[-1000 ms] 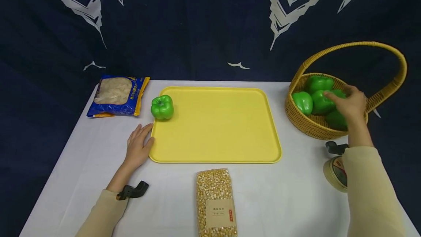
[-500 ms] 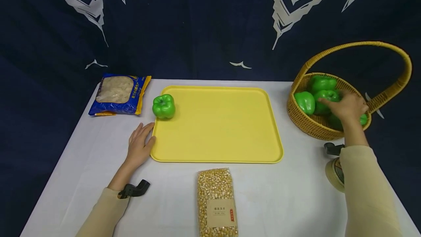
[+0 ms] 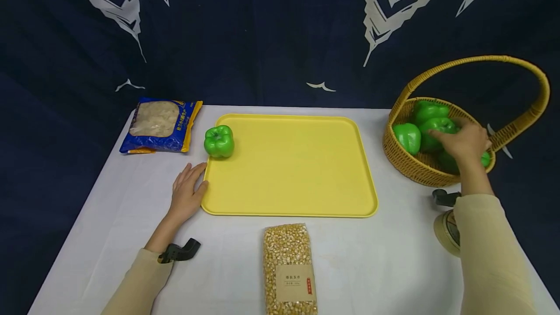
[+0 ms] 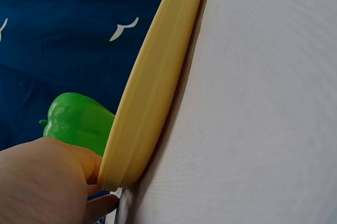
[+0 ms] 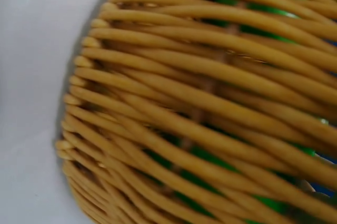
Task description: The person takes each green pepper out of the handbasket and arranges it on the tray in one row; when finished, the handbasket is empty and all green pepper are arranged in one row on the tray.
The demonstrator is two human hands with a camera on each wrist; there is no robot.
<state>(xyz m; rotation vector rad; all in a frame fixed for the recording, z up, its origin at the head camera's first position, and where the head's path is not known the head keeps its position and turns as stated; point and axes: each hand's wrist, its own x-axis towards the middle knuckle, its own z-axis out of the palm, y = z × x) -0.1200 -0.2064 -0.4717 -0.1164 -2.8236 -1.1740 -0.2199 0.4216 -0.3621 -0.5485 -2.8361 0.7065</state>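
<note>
My right hand [image 3: 468,142] reaches into a wicker basket [image 3: 422,173] and grips a green bell pepper [image 3: 433,141], thumb across its front and fingers mostly hidden behind it. Several other green bell peppers [image 3: 407,137] lie around it in the basket. In the right wrist view, the woven basket wall [image 5: 174,87] hides that hand, and green shows through the gaps. My left hand [image 3: 185,196] rests with extended fingers at the left edge of a yellow tray [image 3: 288,166]. One green bell pepper [image 3: 219,141] sits on the tray's upper left rim, just beyond those fingers.
A blue bag with a clear window [image 3: 159,125] lies left of the tray. In front of it is a clear pack of corn kernels [image 3: 288,252]. A round tin [image 3: 446,235] stands by the right forearm. The tall basket handle [image 3: 477,60] arches behind the right hand.
My right hand has lowered into the basket and closed around a bell pepper there. The left hand has stayed at the tray's edge; the head view has shifted slightly.
</note>
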